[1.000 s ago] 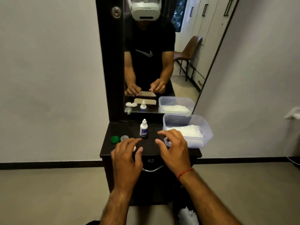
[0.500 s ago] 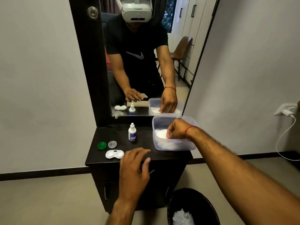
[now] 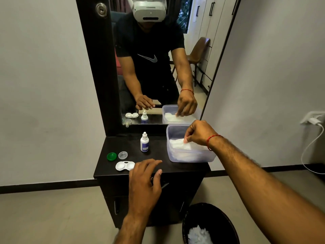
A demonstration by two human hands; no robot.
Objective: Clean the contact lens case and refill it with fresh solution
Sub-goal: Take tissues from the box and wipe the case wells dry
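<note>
A white two-well contact lens case lies uncapped near the front left of the dark dresser top. Its green cap and clear cap sit just behind it. A small white solution bottle with a blue label stands upright mid-top. My left hand rests flat at the front edge, just right of the case, fingers apart, holding nothing. My right hand is inside the clear plastic tub, its fingertips pinched on a white tissue.
A mirror behind the dresser reflects me and the objects. A black waste bin with crumpled white tissue stands on the floor at lower right. A wall socket with a white cable is on the right wall.
My right hand has moved from the front of the dresser top into the tub and pinched a tissue. The view pulled back and shifted. My left hand stayed at the front edge.
</note>
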